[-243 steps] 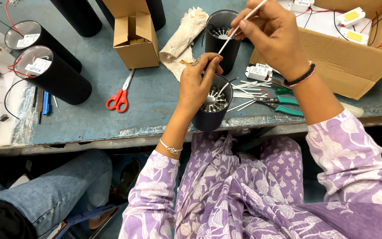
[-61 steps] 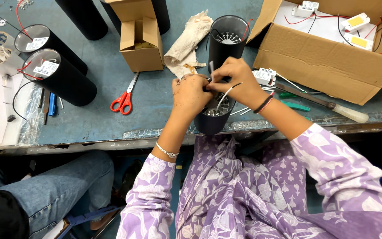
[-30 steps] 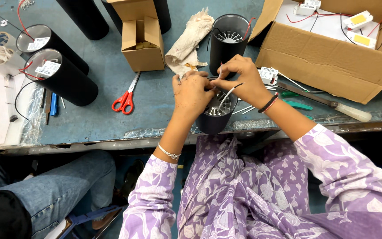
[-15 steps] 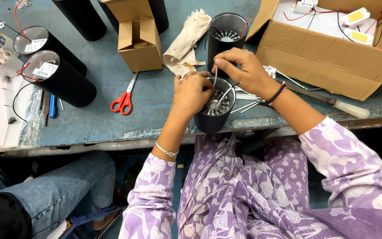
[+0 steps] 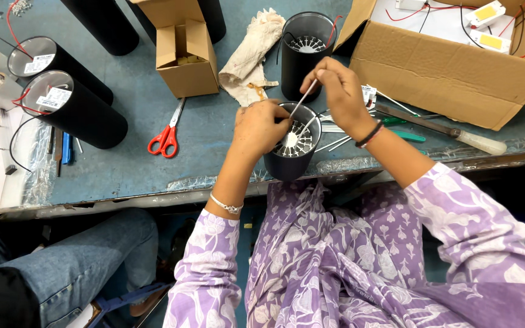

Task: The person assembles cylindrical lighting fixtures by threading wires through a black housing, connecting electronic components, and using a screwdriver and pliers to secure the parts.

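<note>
A black cylindrical housing (image 5: 288,164) with a white finned insert stands at the near edge of the blue-grey table (image 5: 129,164). My left hand (image 5: 260,129) grips its rim on the left side. My right hand (image 5: 335,91) is raised just above and behind the housing, pinching a thin white stick (image 5: 302,102) that slants down into the opening. A second open black housing (image 5: 305,51) stands right behind, with a red wire at its rim.
Red-handled scissors (image 5: 166,136) lie left of my hands. A small open carton (image 5: 185,51), a crumpled cloth (image 5: 251,54) and a large cardboard box (image 5: 457,58) of parts stand behind. Two black cylinders (image 5: 71,103) lie at left. Another person's knee (image 5: 86,261) shows bottom left.
My right hand has lifted from the housing rim, drawing the white stick up and to the right. My left hand stays on the rim.
</note>
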